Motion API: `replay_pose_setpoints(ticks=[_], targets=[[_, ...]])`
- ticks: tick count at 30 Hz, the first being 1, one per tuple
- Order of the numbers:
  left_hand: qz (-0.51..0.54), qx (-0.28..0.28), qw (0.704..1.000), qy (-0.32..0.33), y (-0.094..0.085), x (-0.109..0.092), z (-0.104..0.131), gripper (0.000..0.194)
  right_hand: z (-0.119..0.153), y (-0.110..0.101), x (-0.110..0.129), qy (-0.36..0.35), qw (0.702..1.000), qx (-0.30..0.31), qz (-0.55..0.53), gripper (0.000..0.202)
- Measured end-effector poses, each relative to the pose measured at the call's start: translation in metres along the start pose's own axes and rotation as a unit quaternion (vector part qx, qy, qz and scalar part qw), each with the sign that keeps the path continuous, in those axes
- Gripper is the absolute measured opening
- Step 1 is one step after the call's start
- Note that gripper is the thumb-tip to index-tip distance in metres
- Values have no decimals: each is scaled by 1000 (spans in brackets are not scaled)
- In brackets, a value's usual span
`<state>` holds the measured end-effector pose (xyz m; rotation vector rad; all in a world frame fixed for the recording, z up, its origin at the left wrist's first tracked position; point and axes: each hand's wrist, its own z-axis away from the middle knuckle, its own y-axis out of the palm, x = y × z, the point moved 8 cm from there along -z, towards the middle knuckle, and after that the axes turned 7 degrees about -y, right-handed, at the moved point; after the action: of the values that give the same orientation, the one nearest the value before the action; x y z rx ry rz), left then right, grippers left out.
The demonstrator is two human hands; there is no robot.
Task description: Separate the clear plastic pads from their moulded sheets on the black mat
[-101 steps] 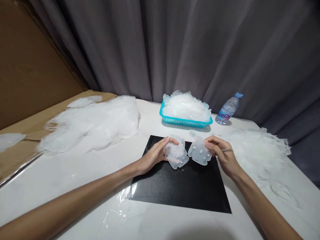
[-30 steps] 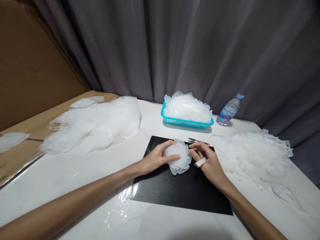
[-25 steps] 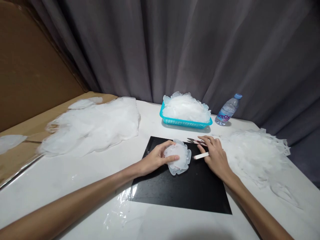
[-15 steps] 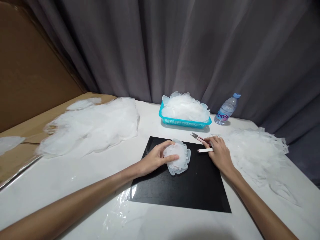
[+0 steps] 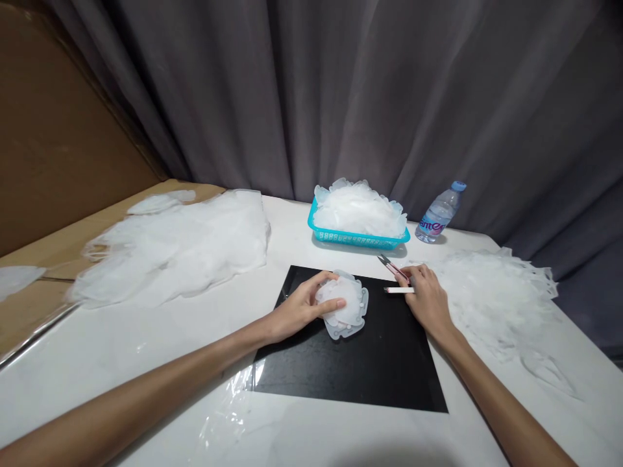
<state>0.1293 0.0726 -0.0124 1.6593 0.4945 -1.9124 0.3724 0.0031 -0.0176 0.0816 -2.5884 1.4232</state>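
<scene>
My left hand [image 5: 304, 306] grips a stack of translucent white scalloped pieces [image 5: 351, 310], thumb on top, over the black mat [image 5: 350, 370]. At the mat's upper right edge, my right hand [image 5: 427, 295] has its fingers closed round a white pen-like stick [image 5: 400, 290], whose dark tip points left. Small scissors [image 5: 392, 266] with dark blades and reddish handles lie at the fingertips of that hand, blades pointing up and left. Whether the fingers grip the scissors too is hard to make out.
A turquoise basket [image 5: 360, 240] heaped with white pieces stands at the back, with a water bottle [image 5: 439, 214] right of it. White sheer pieces [image 5: 180, 246] are piled on the left, more [image 5: 501, 298] on the right. Cardboard [image 5: 58, 240] borders the left side.
The scissors have turned slightly, their blades now pointing more steeply upward near my right hand. The stick has tilted nearly level. My left hand keeps its grip on the stack.
</scene>
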Motion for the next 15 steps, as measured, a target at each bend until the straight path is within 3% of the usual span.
replay_pose_setpoints(ticks=[10, 15], targets=[[11, 1, 1000, -3, 0, 0, 0, 41, 1, 0, 0, 10, 1000, -5, -16, 33], [-1, -19, 1000, 9, -4, 1, -2, 41, -4, -16, 13, 19, 996, -41, -74, 38]])
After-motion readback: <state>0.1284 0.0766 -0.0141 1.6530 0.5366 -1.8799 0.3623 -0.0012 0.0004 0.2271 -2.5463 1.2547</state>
